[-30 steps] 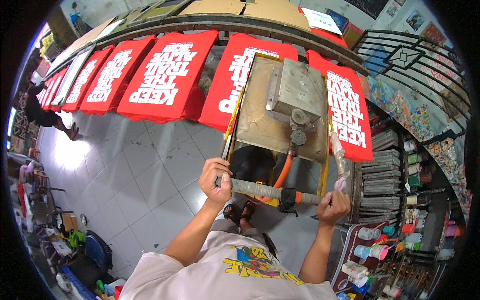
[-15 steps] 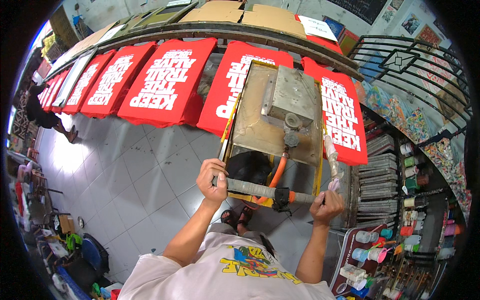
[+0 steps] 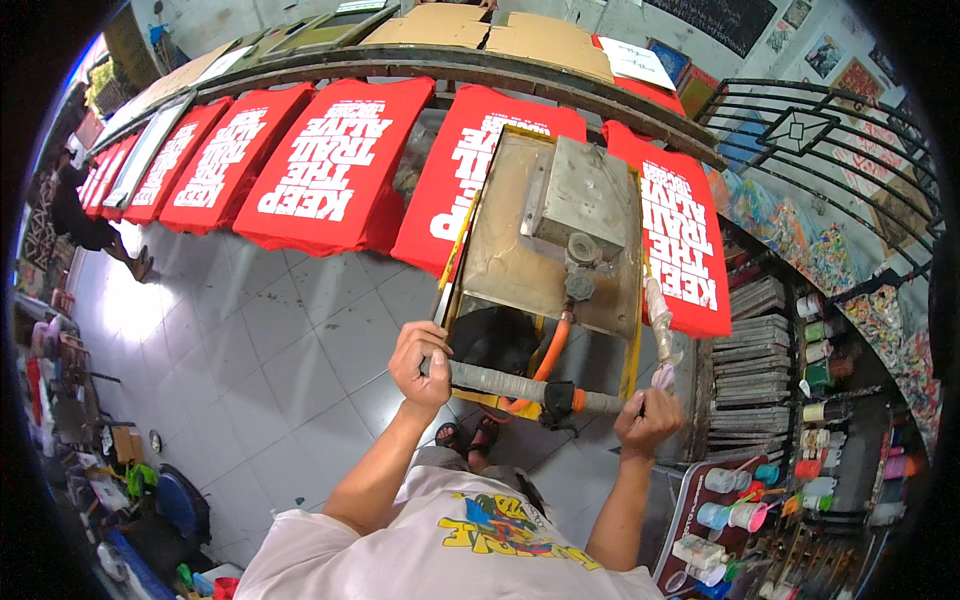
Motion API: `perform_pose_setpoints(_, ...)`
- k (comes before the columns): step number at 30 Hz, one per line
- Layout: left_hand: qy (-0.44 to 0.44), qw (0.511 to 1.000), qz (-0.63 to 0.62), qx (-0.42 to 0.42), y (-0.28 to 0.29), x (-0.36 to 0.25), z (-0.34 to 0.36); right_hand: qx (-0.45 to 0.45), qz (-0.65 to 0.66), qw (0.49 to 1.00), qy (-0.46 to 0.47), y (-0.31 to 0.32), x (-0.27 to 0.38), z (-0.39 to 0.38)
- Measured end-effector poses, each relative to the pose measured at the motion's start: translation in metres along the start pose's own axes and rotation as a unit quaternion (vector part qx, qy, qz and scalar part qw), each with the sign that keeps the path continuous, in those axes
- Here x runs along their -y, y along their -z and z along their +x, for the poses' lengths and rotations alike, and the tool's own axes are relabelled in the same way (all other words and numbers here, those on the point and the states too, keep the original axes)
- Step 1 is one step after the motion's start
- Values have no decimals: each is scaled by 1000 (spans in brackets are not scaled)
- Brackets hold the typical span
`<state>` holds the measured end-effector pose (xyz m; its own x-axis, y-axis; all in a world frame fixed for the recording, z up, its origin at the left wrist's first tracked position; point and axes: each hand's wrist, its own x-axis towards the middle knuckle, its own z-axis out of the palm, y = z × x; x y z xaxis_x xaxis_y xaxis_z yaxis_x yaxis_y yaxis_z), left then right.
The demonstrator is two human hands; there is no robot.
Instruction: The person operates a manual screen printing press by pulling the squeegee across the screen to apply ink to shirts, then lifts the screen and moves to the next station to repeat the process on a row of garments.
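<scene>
Both ends of a tape-wrapped handle bar (image 3: pixel 490 380) are gripped, the left end by my left hand (image 3: pixel 420 364) and the right end by my right hand (image 3: pixel 648 418); the fingers of each are curled closed. The bar belongs to a wheeled-looking metal heater (image 3: pixel 500 245) with a yellow frame and a grey metal box (image 3: pixel 585 195) on top. An orange hose (image 3: pixel 555 348) runs from its valve (image 3: pixel 580 285) down beside the bar. A plastic-wrapped piece (image 3: pixel 660 320) hangs along the right side. The heater hides parts of the printed red shirts (image 3: pixel 330 150) beyond it.
Several red shirts with white lettering lie along a long rack (image 3: pixel 480 60), with cardboard sheets (image 3: pixel 430 28) behind. Stacked frames (image 3: pixel 752 370) and paint pots (image 3: pixel 820 350) stand at right, above a tray (image 3: pixel 680 530) of cups. Another person (image 3: pixel 85 215) is at far left.
The heater and my hands shift very slightly relative to the view, mostly to the left. My grip on the handle bar stays the same.
</scene>
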<state>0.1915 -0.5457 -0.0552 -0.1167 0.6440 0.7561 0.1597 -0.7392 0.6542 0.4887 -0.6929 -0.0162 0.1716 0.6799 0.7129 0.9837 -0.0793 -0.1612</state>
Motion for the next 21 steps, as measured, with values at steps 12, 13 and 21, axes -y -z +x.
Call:
perform_pose_setpoints(12, 14, 1000, -2, -2, -1, 0, 0, 13, 10, 1000, 1, 3, 3, 3)
perform_pose_setpoints(13, 24, 1000, -1, -5, -1, -3, 0, 13, 12, 1000, 1, 3, 3, 3)
perform_pose_setpoints(21, 19, 1000, 4, -3, 1, -1, -2, 24, 5, 1000, 3, 3, 2, 0)
